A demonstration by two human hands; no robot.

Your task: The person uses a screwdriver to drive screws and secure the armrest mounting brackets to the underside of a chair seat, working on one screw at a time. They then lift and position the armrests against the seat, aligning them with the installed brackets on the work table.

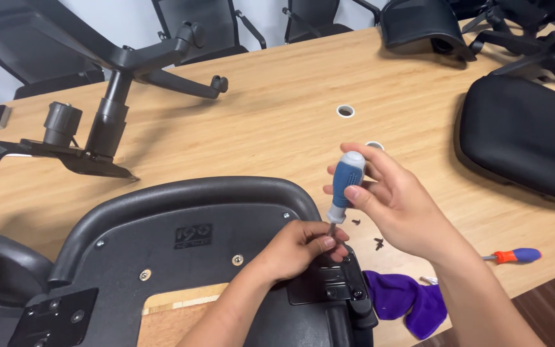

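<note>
At bench edge, right hand [396,199] clenched on blue screwdriver [345,186]; left hand [303,247] pinches its shaft at the armrest bracket [329,283]. Keep it plumb, push down.

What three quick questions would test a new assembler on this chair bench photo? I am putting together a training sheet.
1. True or false: the right hand grips the blue and white screwdriver by its handle.
2. What does the left hand steady: A) the screwdriver's shaft over a black bracket, B) the purple cloth, C) a chair wheel?
3. Which tool lies unused on the wooden table?

Key
1. True.
2. A.
3. The orange and blue screwdriver, lying to the right of the right forearm.
</note>
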